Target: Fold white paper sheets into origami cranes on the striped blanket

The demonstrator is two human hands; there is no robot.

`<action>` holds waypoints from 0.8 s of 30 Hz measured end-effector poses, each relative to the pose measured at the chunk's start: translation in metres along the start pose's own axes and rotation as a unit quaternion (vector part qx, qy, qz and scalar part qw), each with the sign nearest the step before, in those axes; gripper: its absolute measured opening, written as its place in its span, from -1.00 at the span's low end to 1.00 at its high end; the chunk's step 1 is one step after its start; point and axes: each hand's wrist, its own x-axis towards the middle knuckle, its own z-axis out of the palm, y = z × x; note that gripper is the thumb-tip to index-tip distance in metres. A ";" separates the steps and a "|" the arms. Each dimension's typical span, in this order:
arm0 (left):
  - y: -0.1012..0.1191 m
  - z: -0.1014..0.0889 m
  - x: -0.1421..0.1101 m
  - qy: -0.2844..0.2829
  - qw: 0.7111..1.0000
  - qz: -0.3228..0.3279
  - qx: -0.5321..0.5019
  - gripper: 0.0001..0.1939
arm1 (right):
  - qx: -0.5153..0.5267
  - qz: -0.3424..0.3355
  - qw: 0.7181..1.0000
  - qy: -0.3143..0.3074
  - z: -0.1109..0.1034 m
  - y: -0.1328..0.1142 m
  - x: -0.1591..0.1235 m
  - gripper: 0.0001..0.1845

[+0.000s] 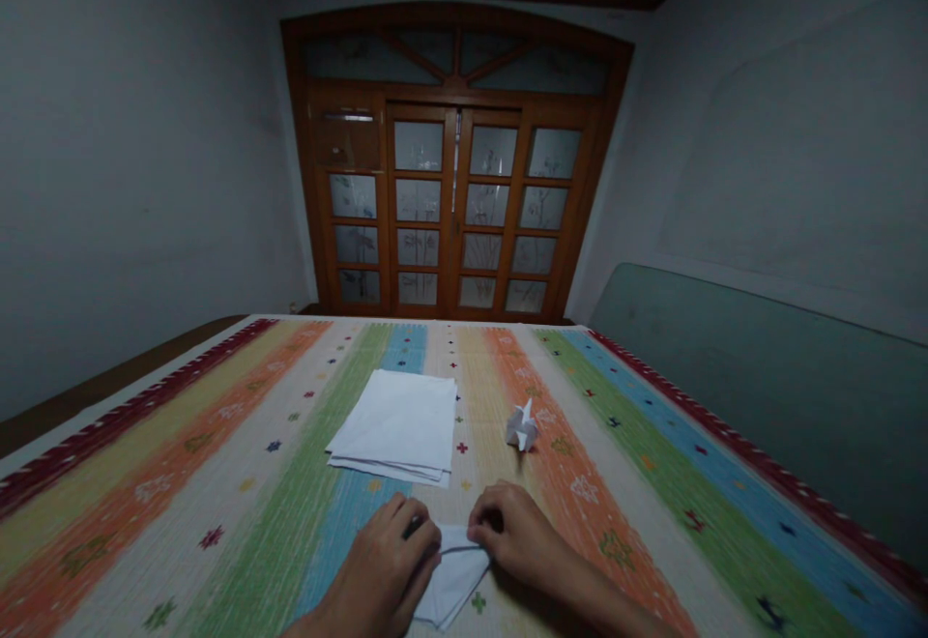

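Note:
A folded piece of white paper lies on the striped cloth close to me, its layers partly lifted at the upper edge. My left hand grips its left side, fingers curled over the edge. On the upper right corner, my right hand pinches the paper between thumb and fingertips. Beyond the hands sits a stack of white paper sheets, slightly fanned at its near edge. To the right of the stack stands a small folded paper figure with a pointed tip sticking up.
A striped, patterned tablecloth covers the table. Wooden doors with glass panes stand past its far end. A pale green panel runs along the right side, against the wall.

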 end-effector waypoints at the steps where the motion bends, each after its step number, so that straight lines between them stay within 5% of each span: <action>1: 0.000 0.000 0.000 -0.002 1.000 -0.001 -0.005 -0.82 | -0.004 0.004 1.000 0.000 0.000 -0.001 -0.001 -0.86; 11: 0.002 -0.007 -0.001 -0.036 0.999 -0.006 -0.014 -0.90 | -0.032 -0.034 0.999 -0.002 -0.003 -0.011 -0.010 -0.78; 20: 0.000 -0.003 -0.004 -0.015 1.000 -0.002 -0.012 -0.81 | -0.033 -0.239 0.969 -0.049 -0.003 -0.005 -0.019 -0.69; 24: -0.001 0.001 -0.007 0.014 0.999 0.049 0.016 -0.84 | -0.052 -0.286 0.954 -0.068 -0.005 -0.006 -0.023 -0.68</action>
